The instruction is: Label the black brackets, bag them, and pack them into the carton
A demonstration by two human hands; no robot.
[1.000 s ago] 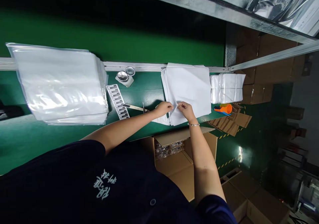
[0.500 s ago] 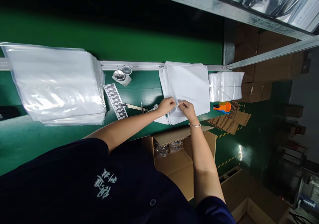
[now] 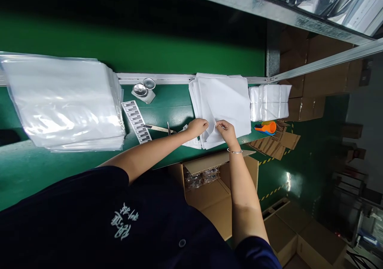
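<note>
1. Right hand (image 3: 226,131), center of frame: thumb and fingertips are closing together in a pinch, apparently gripping the lower-left corner of the top sheet (image 3: 230,97).
2. Left hand (image 3: 198,127), just left of it: fingers are curling in tightly over the lower-left part of the stack (image 3: 195,97); cannot tell if they are holding anything.
3. Top sheet is lying on the stack, center to right of center, on the green worktop (image 3: 173,111). White; paper or film, cannot tell.
4. Progress, judging from this view: the lower-left corner is standing up and curling back; the rest is lying flat on the stack. So lifting looks barely started, full separation not done. Layers are fanning out along the left edge; too fine to count.
5. Left of the hands: label strip (image 3: 137,122) is lying at a slant, slim pale tool (image 3: 157,128) beside it, metal lidded container (image 3: 140,90) above.
6. Far left: clear bags (image 3: 60,105) are lying in a big pile.
7. Right of the stack: white bundle (image 3: 273,101) is sitting close by, orange cup (image 3: 269,127) below it.
8. Lower center: carton (image 3: 211,199) is standing open below the worktop edge, holding clear-wrapped items (image 3: 196,181); details too small.
</note>
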